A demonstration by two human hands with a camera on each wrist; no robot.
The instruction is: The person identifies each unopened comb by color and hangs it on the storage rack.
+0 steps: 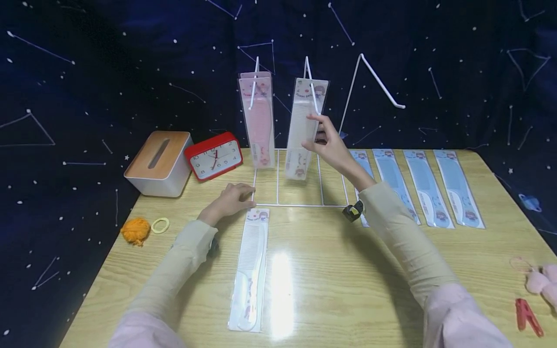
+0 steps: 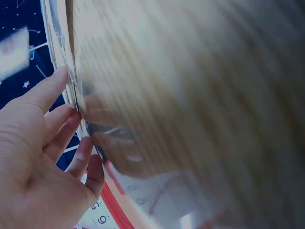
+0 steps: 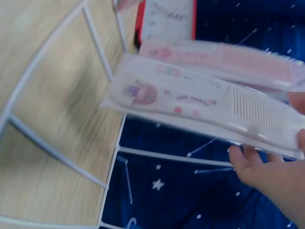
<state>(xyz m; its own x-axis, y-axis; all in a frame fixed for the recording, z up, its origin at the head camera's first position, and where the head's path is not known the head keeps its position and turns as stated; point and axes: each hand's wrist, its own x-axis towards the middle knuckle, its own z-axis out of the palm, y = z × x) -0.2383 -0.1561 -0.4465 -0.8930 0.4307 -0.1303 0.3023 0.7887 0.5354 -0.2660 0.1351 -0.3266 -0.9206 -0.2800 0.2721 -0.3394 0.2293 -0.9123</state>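
On the middle hook, the white comb pack (image 1: 301, 135) hangs pinched in the right hand (image 1: 331, 145) grip.

**Three cameras: one overview, two close-ups**

The head camera is looking forward and down over both arms, taking in the whole table (image 1: 304, 270). The left wrist camera is sitting very close behind the left hand (image 2: 38, 157), facing the table edge, blurred. The right wrist camera is looking past the right hand (image 3: 271, 176) at the white comb packet (image 3: 205, 102) and wire rack (image 3: 57, 152), both shared with the head view.
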